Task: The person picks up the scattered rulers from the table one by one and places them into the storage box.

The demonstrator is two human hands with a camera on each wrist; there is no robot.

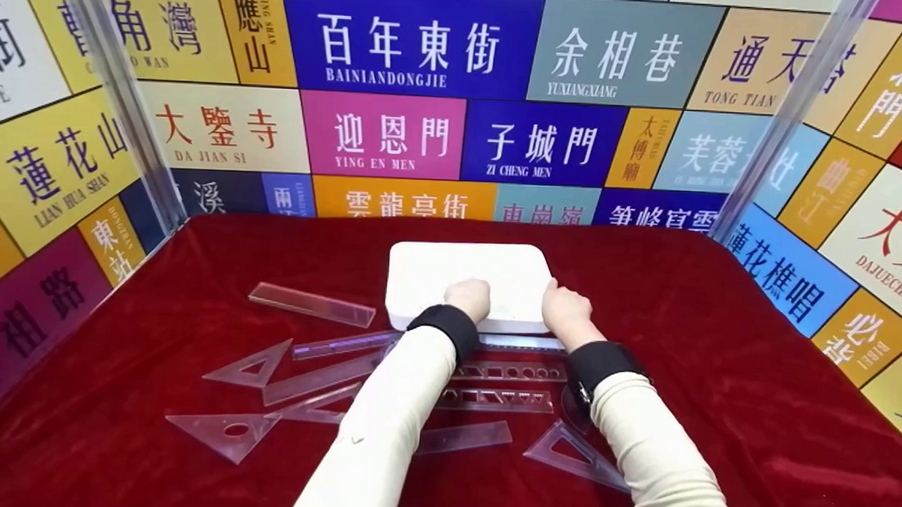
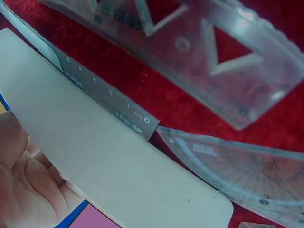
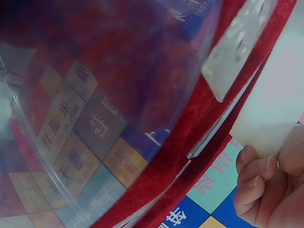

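The white board [image 1: 469, 284] lies on the red cloth [image 1: 717, 353] toward its far edge, midway across; the left hand [image 1: 468, 299] and right hand [image 1: 565, 310] rest on its near edge, clear rulers [image 1: 310, 303] scattered nearer the front. At the left wrist, the palm [image 2: 23, 190] lies under the board [image 2: 109, 161], fingers hidden, so I cannot tell the grip; a straight ruler [image 2: 104, 99] lies along the board's edge. At the right wrist, curled fingers [image 3: 254, 178] pinch the board's corner [image 3: 270, 118].
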